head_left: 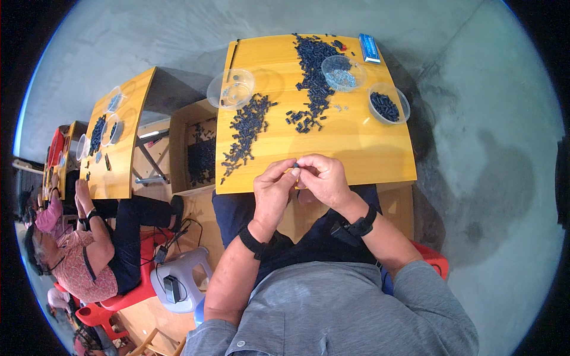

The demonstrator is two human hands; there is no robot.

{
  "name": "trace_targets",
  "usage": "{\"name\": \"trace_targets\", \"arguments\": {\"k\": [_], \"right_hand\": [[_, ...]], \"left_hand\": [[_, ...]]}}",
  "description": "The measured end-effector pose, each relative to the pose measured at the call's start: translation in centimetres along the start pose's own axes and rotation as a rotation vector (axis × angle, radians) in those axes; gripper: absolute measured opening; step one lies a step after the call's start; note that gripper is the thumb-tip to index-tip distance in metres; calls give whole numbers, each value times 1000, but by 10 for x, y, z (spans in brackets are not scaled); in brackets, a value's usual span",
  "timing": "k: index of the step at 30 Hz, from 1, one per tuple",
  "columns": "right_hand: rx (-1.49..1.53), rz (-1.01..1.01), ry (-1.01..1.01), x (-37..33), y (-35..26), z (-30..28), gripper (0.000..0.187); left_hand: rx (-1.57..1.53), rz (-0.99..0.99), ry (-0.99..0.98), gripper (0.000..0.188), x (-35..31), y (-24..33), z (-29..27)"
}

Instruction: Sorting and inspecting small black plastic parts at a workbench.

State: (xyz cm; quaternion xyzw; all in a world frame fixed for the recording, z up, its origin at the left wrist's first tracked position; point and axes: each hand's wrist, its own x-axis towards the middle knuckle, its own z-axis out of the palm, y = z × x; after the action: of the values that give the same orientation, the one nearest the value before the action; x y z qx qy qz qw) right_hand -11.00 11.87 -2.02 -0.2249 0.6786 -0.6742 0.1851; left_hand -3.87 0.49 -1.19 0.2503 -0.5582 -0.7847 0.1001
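Above the near edge of a yellow wooden table [356,157], my left hand [272,187] and my right hand [326,181] meet at the fingertips. Both pinch one small dark piece [296,165], mostly covered by fingers. Beyond them, short black cylindrical parts lie in a long heap [314,71], and more are spread in a looser pile [246,127] to the left. A clear tub [358,74] holds small silvery pieces. Another clear tub [406,108], at the right edge, contains black parts. At the left edge, a third tub [252,84] has a few bits inside.
A blue box [369,48] lies at the far right corner. Left of the table, a cardboard box [179,151] holds more black parts. Farther left, people sit at similar tables [133,127]. A white stool [178,267] with a black adapter and cables stands between.
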Motion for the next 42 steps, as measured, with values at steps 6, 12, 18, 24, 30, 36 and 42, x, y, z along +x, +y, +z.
{"name": "trace_targets", "arguments": {"k": [6, 12, 18, 24, 30, 36, 42], "right_hand": [[-116, -83, -93, -2, 1, -3, 5], [-55, -45, -85, -5, -8, -3, 9], [99, 135, -93, -8, -19, 0, 12], [-22, -67, -142, -5, -18, 0, 10], [-204, -177, -199, 0, -11, -8, 11], [-318, -327, -344, 6, -17, -17, 9], [-288, -288, -364, 5, -7, -21, 10]], "left_hand": [[179, 289, -56, 14, 2, -7, -8], [187, 145, -12, 7, -3, 2, -9], [-122, -81, 1, 6, -9, -2, -9], [-214, -132, -83, 7, -9, -5, -17], [-160, -203, -206, 8, -4, 6, -27], [-129, -355, -359, 11, 9, 12, -43], [-105, -430, -461, 11, 18, -3, -46]]}}
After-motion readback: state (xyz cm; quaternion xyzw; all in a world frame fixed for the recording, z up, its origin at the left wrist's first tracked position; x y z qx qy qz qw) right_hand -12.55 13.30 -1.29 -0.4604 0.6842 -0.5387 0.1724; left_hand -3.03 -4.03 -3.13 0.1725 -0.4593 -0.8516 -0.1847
